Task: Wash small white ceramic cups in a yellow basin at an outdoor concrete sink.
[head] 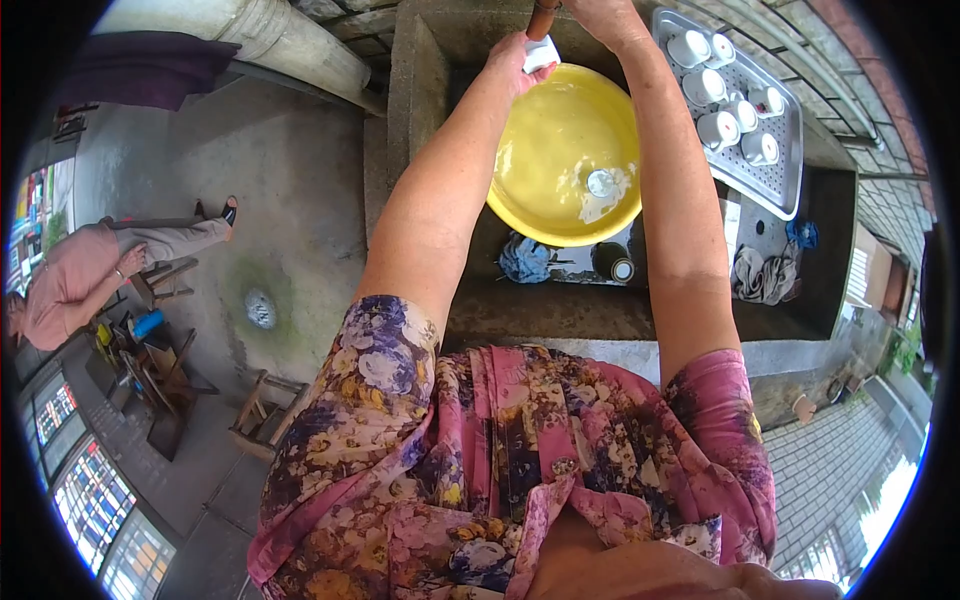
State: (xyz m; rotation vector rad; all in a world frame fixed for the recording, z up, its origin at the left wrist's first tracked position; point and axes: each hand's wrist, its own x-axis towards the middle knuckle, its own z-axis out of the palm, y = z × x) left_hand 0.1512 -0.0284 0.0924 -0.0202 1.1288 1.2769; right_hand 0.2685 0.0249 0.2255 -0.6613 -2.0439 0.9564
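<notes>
My left hand (516, 61) grips a white cup (541, 55) at the top of the view, just under a reddish-brown pipe (541, 21) that looks like a tap outlet. My right hand (609, 21) is beside that pipe, cut off by the upper picture edge; its fingers cannot be made out. Below both hands, a round yellow plastic basin (504, 214) of water sits in a concrete sink (480, 307). A small round, shiny object (600, 182) shows in the water; its kind is unclear.
A perforated metal tray (786, 169) to the right bears several upturned white mugs (718, 130). A blue cloth (525, 257) and a dark jar (622, 268) lie below the basin; a grey rag (763, 276) lies farther right. At left are a person (75, 281) and a wooden stool (266, 416).
</notes>
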